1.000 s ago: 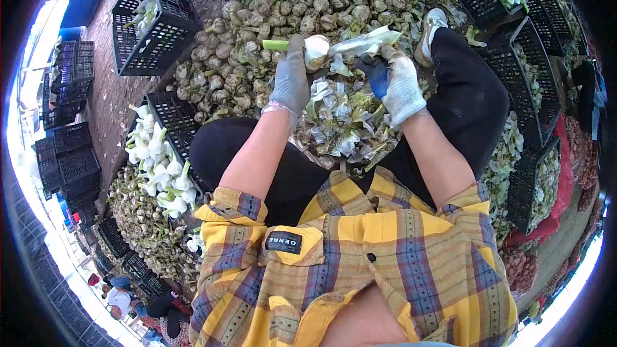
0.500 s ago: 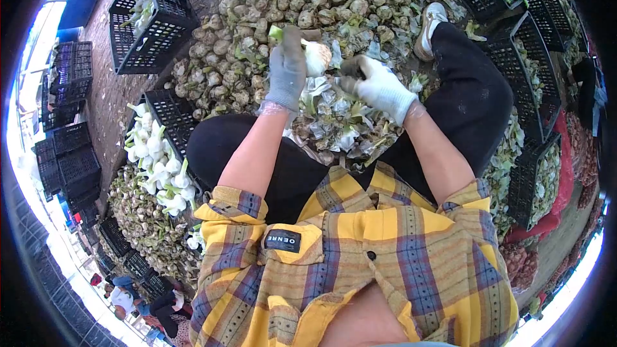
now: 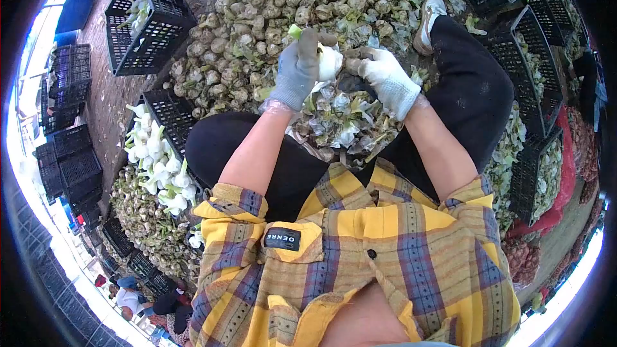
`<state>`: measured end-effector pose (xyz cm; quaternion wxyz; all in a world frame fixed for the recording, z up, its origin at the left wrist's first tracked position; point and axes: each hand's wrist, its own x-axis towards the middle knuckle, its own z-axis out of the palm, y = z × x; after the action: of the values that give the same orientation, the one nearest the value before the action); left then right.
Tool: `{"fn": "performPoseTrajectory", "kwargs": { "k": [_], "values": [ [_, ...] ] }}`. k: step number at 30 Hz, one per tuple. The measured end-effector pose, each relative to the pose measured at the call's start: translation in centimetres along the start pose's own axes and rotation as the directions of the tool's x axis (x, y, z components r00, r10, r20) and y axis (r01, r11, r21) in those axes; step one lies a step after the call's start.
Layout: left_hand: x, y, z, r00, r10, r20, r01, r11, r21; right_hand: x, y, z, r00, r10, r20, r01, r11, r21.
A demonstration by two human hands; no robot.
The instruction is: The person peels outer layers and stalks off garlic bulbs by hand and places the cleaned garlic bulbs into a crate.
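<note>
A white garlic bulb (image 3: 330, 63) with a cut green stem is gripped in my gloved left hand (image 3: 297, 72), its stem end poking out above the thumb. My right hand (image 3: 385, 79), in a white glove, is closed just right of the bulb, its fingertips close to the bulb's side. Whatever its fingers hold, if anything, is hidden. Beneath both hands lies a heap of loose papery garlic skins (image 3: 344, 119). Unpeeled, soil-stained garlic bulbs (image 3: 308, 0) are piled just beyond.
White peeled garlic (image 3: 154, 154) fills a black crate (image 3: 170, 112) by my left knee. Another black crate (image 3: 151, 22) stands farther left. On the right are crates (image 3: 536, 173) with garlic leaves and peelings around them. People (image 3: 132, 299) sit at the lower left.
My left hand and the bulb have moved slightly right. The right hand has turned and its fingers have closed in nearer the bulb, which now looks whiter, its brownish patch gone from view.
</note>
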<state>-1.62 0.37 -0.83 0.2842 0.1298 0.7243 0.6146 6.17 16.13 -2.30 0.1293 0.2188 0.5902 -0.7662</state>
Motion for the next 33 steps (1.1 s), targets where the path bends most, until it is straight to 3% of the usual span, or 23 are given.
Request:
{"fn": "performPoseTrajectory", "kwargs": {
  "k": [3, 7, 10, 13, 16, 19, 20, 22, 23, 24, 27, 33],
  "values": [
    [0.3, -0.6, 0.1, 0.996, 0.059, -0.062, -0.061, 0.997, -0.045, 0.1, 0.0, 0.1, 0.999, -0.006, -0.053, 0.006, 1.0, -0.005],
    [0.3, -0.8, -0.2, 0.957, 0.284, -0.063, -0.265, 0.939, 0.219, 0.9, 0.2, 0.0, 0.996, -0.041, -0.085, 0.047, 0.997, 0.067],
    [0.4, -0.8, 0.0, 0.867, 0.499, -0.003, -0.461, 0.804, 0.374, -1.2, -1.4, 1.3, 0.997, -0.05, -0.056, 0.04, 0.986, -0.16],
    [0.4, -0.6, 0.6, 0.923, 0.376, -0.078, -0.37, 0.925, 0.082, -0.7, -0.9, 0.5, 0.996, -0.041, -0.079, 0.015, 0.952, -0.306],
    [0.3, 0.1, 0.4, 0.983, 0.087, -0.159, -0.112, 0.982, -0.154, -0.7, -0.6, 0.3, 0.975, -0.059, -0.212, 0.053, 0.998, -0.034],
    [0.3, 0.4, 0.5, 0.973, 0.083, -0.216, -0.111, 0.986, -0.122, 1.2, 1.0, 0.2, 0.952, -0.039, -0.304, 0.069, 0.994, 0.088],
    [0.5, 0.2, 0.0, 0.996, 0.021, -0.082, -0.04, 0.97, -0.238, 1.1, 1.4, -0.2, 0.959, -0.026, -0.281, 0.09, 0.972, 0.218],
    [1.0, -0.7, 0.2, 0.985, 0.121, -0.124, -0.132, 0.988, -0.085, -0.8, -1.1, 1.1, 0.973, -0.009, -0.229, 0.118, 0.876, 0.467],
    [1.3, -1.1, 0.4, 0.975, 0.175, -0.138, -0.178, 0.984, -0.008, -0.6, -0.9, 0.9, 0.975, -0.032, -0.218, 0.133, 0.875, 0.465],
    [0.8, 0.1, 1.2, 0.985, -0.082, -0.153, 0.064, 0.99, -0.124, -0.3, -0.3, 0.8, 0.977, -0.055, -0.208, 0.147, 0.875, 0.462],
    [0.6, 0.4, 1.1, 0.959, -0.283, 0.015, 0.251, 0.826, -0.505, 1.1, 1.0, 0.0, 0.974, -0.058, -0.218, 0.162, 0.851, 0.499],
    [1.6, -0.6, 1.0, 0.983, -0.18, -0.031, 0.121, 0.771, -0.626, 0.8, 0.3, -0.6, 0.978, 0.065, -0.198, 0.093, 0.716, 0.692]
  ]
}}
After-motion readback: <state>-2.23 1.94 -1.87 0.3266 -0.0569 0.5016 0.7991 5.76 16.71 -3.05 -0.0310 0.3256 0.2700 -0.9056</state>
